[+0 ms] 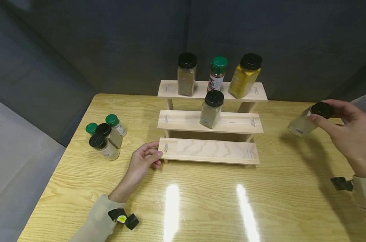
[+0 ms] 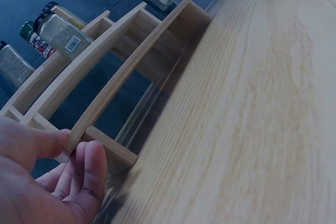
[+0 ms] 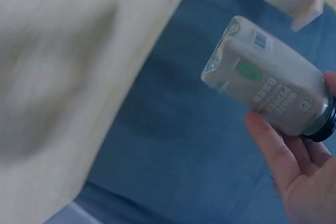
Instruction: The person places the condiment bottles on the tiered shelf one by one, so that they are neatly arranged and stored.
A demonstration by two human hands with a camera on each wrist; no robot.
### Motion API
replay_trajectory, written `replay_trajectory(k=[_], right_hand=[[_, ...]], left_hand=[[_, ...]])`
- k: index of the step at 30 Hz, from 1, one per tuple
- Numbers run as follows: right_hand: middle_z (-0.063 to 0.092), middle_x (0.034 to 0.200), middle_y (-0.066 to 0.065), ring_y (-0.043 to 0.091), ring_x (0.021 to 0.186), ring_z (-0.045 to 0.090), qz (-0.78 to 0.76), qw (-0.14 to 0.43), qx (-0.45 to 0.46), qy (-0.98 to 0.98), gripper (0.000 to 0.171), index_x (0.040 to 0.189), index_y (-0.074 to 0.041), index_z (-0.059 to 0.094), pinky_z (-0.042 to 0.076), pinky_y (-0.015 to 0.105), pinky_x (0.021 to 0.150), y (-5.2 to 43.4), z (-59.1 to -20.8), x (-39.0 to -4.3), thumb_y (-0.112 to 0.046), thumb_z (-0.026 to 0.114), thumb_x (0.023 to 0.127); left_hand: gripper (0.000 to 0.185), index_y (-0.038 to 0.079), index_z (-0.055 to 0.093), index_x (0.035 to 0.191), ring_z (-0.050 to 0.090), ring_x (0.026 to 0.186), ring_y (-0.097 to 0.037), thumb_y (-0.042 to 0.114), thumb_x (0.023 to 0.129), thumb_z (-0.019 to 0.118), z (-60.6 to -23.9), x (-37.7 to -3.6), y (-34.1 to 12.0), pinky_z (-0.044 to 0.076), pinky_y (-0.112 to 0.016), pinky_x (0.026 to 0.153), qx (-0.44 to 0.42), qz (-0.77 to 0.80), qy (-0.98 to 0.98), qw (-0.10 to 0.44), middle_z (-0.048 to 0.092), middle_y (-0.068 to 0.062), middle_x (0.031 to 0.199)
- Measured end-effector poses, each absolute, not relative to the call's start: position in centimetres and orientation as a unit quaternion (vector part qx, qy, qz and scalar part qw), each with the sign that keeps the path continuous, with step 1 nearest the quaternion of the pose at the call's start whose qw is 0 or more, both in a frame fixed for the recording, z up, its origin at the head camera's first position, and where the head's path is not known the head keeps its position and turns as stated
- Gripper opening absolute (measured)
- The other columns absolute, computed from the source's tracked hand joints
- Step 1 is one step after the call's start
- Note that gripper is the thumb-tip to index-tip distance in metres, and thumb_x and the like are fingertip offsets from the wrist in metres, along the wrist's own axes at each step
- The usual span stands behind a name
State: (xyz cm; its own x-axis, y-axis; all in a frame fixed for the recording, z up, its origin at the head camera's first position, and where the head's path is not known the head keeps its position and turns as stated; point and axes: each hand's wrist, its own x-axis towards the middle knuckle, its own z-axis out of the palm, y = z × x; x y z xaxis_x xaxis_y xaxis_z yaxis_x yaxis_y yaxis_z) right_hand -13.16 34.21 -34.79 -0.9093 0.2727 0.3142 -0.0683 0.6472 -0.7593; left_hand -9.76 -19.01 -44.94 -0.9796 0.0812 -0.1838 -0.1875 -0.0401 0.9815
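My right hand (image 1: 353, 132) grips a glass spice jar (image 1: 302, 123) by its black cap and upper part, tilted and raised above the right side of the table. "White pepper" is printed on this jar (image 3: 270, 80) in the right wrist view. At the left end of a three-tier wooden spice rack (image 1: 210, 150), my left hand (image 1: 145, 157) pinches the lowest step between thumb and fingers. A pale black-capped jar (image 1: 211, 111) stands on the middle step. Along the top step are a brown spice jar (image 1: 187, 75), a green-capped bottle (image 1: 217, 74) and a yellow spice jar (image 1: 244, 77).
Left of the rack, several spice bottles with green and black caps stand close together, among them a black-capped jar (image 1: 104, 147) and a small green-capped bottle (image 1: 116, 125). A dark curtain (image 1: 134, 43) hangs behind the wooden table (image 1: 201, 201).
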Motion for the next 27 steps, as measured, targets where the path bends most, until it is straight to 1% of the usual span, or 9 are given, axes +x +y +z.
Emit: replay_trajectory(k=[3, 5, 7, 11, 13, 17, 19, 22, 27], right_hand=[[0.063, 0.115, -0.022, -0.004, 0.104, 0.058, 0.435, 0.204, -0.052, -0.875, 0.043, 0.142, -0.021, 0.069, 0.043, 0.004, 0.081, 33.2, -33.8, -12.8, -0.014, 0.08, 0.101], [0.064, 0.116, -0.02, -0.003, 0.104, 0.059, 0.438, 0.208, -0.046, -0.873, 0.043, 0.142, -0.021, 0.07, 0.044, 0.003, 0.074, 32.5, -33.2, -12.6, -0.013, 0.081, 0.101], [0.064, 0.118, -0.018, -0.002, 0.104, 0.06, 0.442, 0.214, -0.037, -0.87, 0.045, 0.143, -0.018, 0.07, 0.045, 0.003, 0.072, 31.8, -32.6, -12.5, -0.011, 0.081, 0.1], [0.065, 0.12, -0.017, -0.001, 0.102, 0.061, 0.444, 0.223, -0.026, -0.868, 0.047, 0.145, -0.017, 0.07, 0.045, 0.005, 0.069, 30.5, -31.7, -12.4, -0.011, 0.081, 0.1], [0.068, 0.119, -0.015, 0.0, 0.098, 0.063, 0.457, 0.231, -0.019, -0.859, 0.047, 0.144, -0.014, 0.071, 0.043, 0.006, 0.065, 29.9, -31.2, -12.4, -0.007, 0.082, 0.098], [0.074, 0.115, -0.006, 0.007, 0.096, 0.066, 0.485, 0.253, 0.011, -0.837, 0.047, 0.137, -0.004, 0.075, 0.047, 0.006, 0.063, 28.6, -30.5, -12.8, 0.006, 0.083, 0.092], [0.075, 0.116, -0.004, 0.01, 0.1, 0.067, 0.488, 0.261, 0.028, -0.833, 0.047, 0.135, -0.002, 0.076, 0.051, 0.005, 0.069, 27.9, -30.3, -13.0, 0.01, 0.083, 0.09], [0.074, 0.117, -0.003, 0.011, 0.102, 0.067, 0.474, 0.267, 0.046, -0.837, 0.046, 0.133, -0.003, 0.077, 0.055, 0.006, 0.076, 27.0, -29.9, -13.2, 0.009, 0.083, 0.089], [0.076, 0.116, 0.002, 0.013, 0.099, 0.069, 0.491, 0.263, 0.07, -0.828, 0.045, 0.131, 0.001, 0.077, 0.058, 0.01, 0.076, 25.4, -29.1, -13.6, 0.009, 0.085, 0.088]], left_hand=[[0.045, -0.011, 0.053, 0.15, 0.067, 0.075, -0.011, -0.006, 0.107, 0.066, -44.9, -9.7, -19.0, 0.062, -0.022, 0.067, -0.036, 0.721, 0.686, 0.095, 0.069, -0.008, 0.097], [0.045, -0.011, 0.053, 0.15, 0.067, 0.075, -0.011, -0.006, 0.107, 0.066, -44.9, -9.7, -19.1, 0.062, -0.022, 0.067, -0.035, 0.721, 0.685, 0.096, 0.069, -0.008, 0.097], [0.045, -0.011, 0.053, 0.15, 0.067, 0.075, -0.011, -0.006, 0.107, 0.065, -45.0, -9.8, -19.1, 0.062, -0.022, 0.067, -0.035, 0.722, 0.685, 0.096, 0.069, -0.007, 0.097], [0.046, -0.011, 0.052, 0.151, 0.067, 0.075, -0.012, -0.006, 0.107, 0.065, -45.0, -9.8, -19.2, 0.062, -0.022, 0.067, -0.033, 0.72, 0.686, 0.097, 0.069, -0.006, 0.096], [0.046, -0.011, 0.052, 0.151, 0.067, 0.075, -0.012, -0.005, 0.107, 0.065, -44.9, -9.7, -19.2, 0.062, -0.022, 0.067, -0.032, 0.72, 0.686, 0.096, 0.07, -0.006, 0.096], [0.045, -0.011, 0.053, 0.15, 0.067, 0.075, -0.012, -0.006, 0.107, 0.065, -45.0, -9.8, -19.2, 0.062, -0.022, 0.067, -0.034, 0.723, 0.683, 0.096, 0.069, -0.006, 0.096], [0.045, -0.011, 0.052, 0.15, 0.067, 0.074, -0.011, -0.007, 0.107, 0.065, -44.9, -9.8, -19.2, 0.062, -0.022, 0.066, -0.033, 0.724, 0.683, 0.095, 0.069, -0.006, 0.095], [0.046, -0.012, 0.052, 0.15, 0.067, 0.074, -0.011, -0.007, 0.106, 0.065, -44.9, -9.8, -19.1, 0.062, -0.022, 0.066, -0.031, 0.723, 0.683, 0.096, 0.069, -0.006, 0.094], [0.046, -0.013, 0.052, 0.15, 0.067, 0.074, -0.011, -0.007, 0.106, 0.065, -44.9, -9.8, -19.1, 0.062, -0.021, 0.066, -0.031, 0.725, 0.682, 0.095, 0.069, -0.006, 0.094]])
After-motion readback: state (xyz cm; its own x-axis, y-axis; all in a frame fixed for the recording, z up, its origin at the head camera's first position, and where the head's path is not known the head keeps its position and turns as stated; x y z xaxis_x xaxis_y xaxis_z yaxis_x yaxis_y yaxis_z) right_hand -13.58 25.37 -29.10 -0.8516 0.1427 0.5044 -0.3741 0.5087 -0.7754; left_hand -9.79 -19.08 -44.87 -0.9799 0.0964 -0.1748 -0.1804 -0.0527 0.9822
